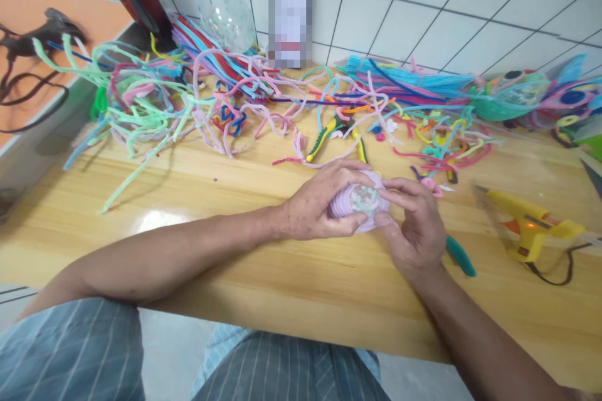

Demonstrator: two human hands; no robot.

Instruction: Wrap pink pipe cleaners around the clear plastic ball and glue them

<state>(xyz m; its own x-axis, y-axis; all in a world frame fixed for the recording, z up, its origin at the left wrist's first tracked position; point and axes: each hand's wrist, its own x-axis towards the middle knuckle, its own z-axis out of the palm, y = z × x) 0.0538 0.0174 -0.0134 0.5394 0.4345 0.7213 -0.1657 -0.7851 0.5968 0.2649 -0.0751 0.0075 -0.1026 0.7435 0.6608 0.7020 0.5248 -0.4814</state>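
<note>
Between both hands sits a round ball wrapped in lilac pipe cleaner [342, 205], with a clear speckled patch [364, 199] still showing in its middle. My left hand [324, 200] curls around its left side, thumb along the lower edge. On the right side, my right hand [414, 216] pinches the wrapped rim with fingertips and thumb. Whether a loose pipe cleaner end lies under those fingertips is hidden. Just beyond the ball lie pliers with yellow and green handles [322, 140]. A teal handle [461, 255] pokes out beside my right wrist.
A yellow hot glue gun [531, 222] with its light on lies at the right. Loose pipe cleaners [150, 113] spread along the back. A phone [290, 15] leans on the tiled wall beside a clear speckled ball [228, 19]. A green wrapped figure [508, 97] stands back right.
</note>
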